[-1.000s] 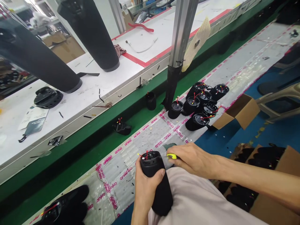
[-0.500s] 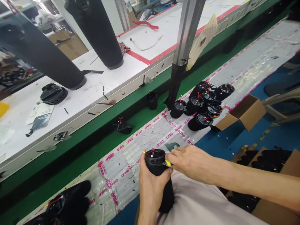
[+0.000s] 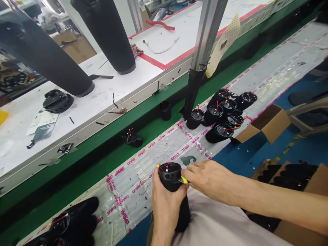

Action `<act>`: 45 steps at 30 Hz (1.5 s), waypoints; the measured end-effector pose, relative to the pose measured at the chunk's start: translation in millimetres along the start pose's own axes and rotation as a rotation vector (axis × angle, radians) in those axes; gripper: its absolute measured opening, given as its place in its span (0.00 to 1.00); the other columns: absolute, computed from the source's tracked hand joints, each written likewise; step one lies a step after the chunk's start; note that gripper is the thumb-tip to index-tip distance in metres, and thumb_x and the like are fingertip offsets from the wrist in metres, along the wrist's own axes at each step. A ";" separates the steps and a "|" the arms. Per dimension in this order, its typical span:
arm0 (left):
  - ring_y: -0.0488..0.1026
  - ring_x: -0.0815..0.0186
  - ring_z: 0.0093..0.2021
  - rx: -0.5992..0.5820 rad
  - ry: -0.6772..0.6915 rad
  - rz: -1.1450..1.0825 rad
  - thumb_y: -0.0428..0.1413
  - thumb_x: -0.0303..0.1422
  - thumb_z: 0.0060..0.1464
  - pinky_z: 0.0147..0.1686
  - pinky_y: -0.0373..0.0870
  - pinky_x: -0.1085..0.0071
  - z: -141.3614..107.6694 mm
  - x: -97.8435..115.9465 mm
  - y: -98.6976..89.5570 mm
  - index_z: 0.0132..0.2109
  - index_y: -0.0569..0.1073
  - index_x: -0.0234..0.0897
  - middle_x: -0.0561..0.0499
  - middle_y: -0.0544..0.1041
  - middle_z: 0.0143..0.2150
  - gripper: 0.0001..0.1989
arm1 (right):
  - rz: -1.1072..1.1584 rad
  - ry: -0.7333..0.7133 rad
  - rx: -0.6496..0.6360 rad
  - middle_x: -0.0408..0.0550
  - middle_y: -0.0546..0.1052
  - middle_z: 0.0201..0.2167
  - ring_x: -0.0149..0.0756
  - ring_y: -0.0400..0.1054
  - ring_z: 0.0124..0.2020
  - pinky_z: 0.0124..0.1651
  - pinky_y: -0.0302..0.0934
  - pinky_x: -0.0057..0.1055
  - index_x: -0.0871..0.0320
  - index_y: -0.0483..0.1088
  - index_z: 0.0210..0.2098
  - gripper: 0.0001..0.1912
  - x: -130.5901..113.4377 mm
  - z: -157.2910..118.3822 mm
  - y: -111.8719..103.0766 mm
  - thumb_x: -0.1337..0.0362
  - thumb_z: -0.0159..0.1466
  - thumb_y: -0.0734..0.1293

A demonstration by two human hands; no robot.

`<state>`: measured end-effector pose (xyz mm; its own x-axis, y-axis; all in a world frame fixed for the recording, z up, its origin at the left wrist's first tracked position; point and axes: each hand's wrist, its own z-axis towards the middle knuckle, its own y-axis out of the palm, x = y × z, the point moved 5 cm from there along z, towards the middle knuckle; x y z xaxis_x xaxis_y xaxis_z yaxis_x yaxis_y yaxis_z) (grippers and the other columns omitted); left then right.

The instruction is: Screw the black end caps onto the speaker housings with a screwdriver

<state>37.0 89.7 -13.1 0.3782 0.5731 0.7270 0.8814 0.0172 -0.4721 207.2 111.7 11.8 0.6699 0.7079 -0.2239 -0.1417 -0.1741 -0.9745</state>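
Observation:
My left hand [image 3: 166,201] is closed round a black, fabric-covered speaker housing [image 3: 183,212], tilted against my lap with its open end up. Red wires with a white plug and a yellow tip poke out of that end. In my closed right hand [image 3: 198,176] is a yellow utility knife [image 3: 184,179], mostly hidden by the fingers. Its thin front end meets the right side of the housing's rim, close to my left thumb. The blade itself is hard to make out.
Several similar housings [image 3: 215,114] stand on the taped plastic-covered bench [image 3: 164,150]; more lie at its lower left. Two more sit on the green belt [image 3: 151,126]. A metal post [image 3: 207,37] rises behind. At right are an open carton [image 3: 266,124] and a chair [image 3: 307,112].
The yellow utility knife and my right hand have shifted very slightly down at the rim. My left hand keeps the housing in place. The camera view has moved a little.

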 end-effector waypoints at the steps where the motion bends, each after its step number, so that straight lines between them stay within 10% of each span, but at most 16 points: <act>1: 0.74 0.41 0.63 -0.001 -0.002 -0.005 0.73 0.37 0.38 0.61 0.68 0.51 0.3 -0.7 -0.3 0.71 0.62 0.42 0.38 0.77 0.63 0.52 | -0.003 0.001 0.010 0.42 0.75 0.30 0.41 0.71 0.27 0.26 0.47 0.37 0.55 0.67 0.42 0.11 -0.5 0.2 -0.8 0.74 0.64 0.70; 15: 0.70 0.41 0.68 -0.032 -0.033 0.144 0.69 0.42 0.43 0.64 0.65 0.48 -2.0 8.9 1.3 0.73 0.56 0.41 0.37 0.71 0.70 0.52 | -0.050 0.036 0.080 0.41 0.74 0.28 0.40 0.71 0.26 0.25 0.47 0.38 0.55 0.66 0.40 0.13 -1.2 -1.7 -4.0 0.75 0.60 0.71; 30: 0.74 0.39 0.64 0.068 -0.041 0.301 0.66 0.42 0.46 0.59 0.71 0.47 -2.8 -0.4 4.2 0.71 0.59 0.42 0.36 0.73 0.68 0.46 | -0.075 0.021 -0.243 0.44 0.76 0.30 0.35 0.69 0.24 0.24 0.43 0.35 0.57 0.66 0.44 0.15 -3.8 11.4 8.3 0.77 0.60 0.67; 39: 0.77 0.45 0.59 -0.076 0.030 -0.322 0.72 0.43 0.42 0.64 0.67 0.48 17.3 -24.5 -9.9 0.65 0.67 0.39 0.40 0.80 0.57 0.45 | 0.499 0.100 0.162 0.45 0.79 0.34 0.34 0.74 0.32 0.34 0.58 0.31 0.57 0.69 0.47 0.09 23.6 2.2 -0.5 0.61 0.77 0.58; 45: 0.73 0.42 0.66 -0.295 -0.117 -0.755 0.72 0.43 0.44 0.66 0.69 0.51 22.8 -44.8 -10.3 0.65 0.71 0.40 0.41 0.80 0.61 0.42 | 0.431 0.262 -0.059 0.41 0.79 0.33 0.36 0.73 0.30 0.31 0.49 0.33 0.55 0.68 0.41 0.07 35.1 1.4 3.1 0.64 0.76 0.61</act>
<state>4.5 82.5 -52.2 -0.3642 0.5752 0.7324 0.9313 0.2254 0.2861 229.2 136.9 0.8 0.7207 0.3692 -0.5867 -0.4093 -0.4564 -0.7900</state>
